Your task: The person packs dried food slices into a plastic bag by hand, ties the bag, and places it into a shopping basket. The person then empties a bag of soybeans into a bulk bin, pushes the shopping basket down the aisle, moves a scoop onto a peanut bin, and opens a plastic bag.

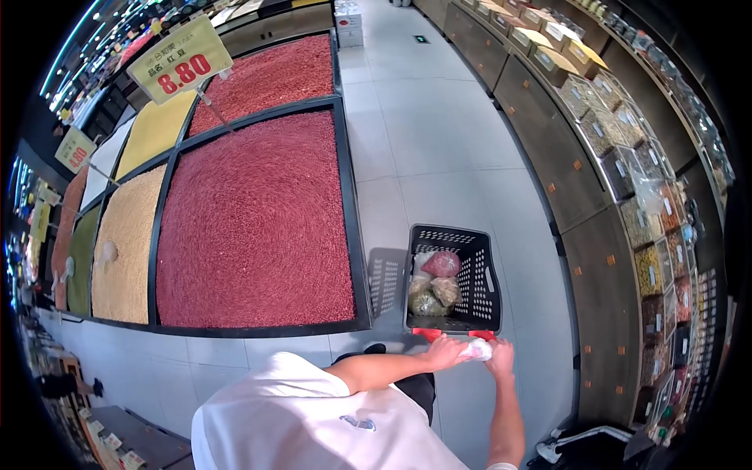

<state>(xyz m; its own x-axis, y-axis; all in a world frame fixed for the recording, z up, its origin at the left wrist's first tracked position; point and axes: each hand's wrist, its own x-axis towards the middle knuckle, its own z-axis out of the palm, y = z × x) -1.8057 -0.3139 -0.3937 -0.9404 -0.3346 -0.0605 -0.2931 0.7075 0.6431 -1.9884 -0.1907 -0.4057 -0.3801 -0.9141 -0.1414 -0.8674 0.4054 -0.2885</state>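
Observation:
My left hand and my right hand are close together in front of my body, both closed on a crumpled white plastic bag stretched between them. What the bag contains, if anything, I cannot make out. Just beyond my hands stands a black shopping basket with red handle parts at its near edge. Inside it lie a bag of reddish beans, a bag of green beans, a bag of tan goods and a pale bag.
To the left, a large divided bin holds red beans, pale yellow grain and other grains, with price signs on stalks. Along the right runs a dark cabinet topped with clear boxes of dry goods. Grey tiled floor lies between.

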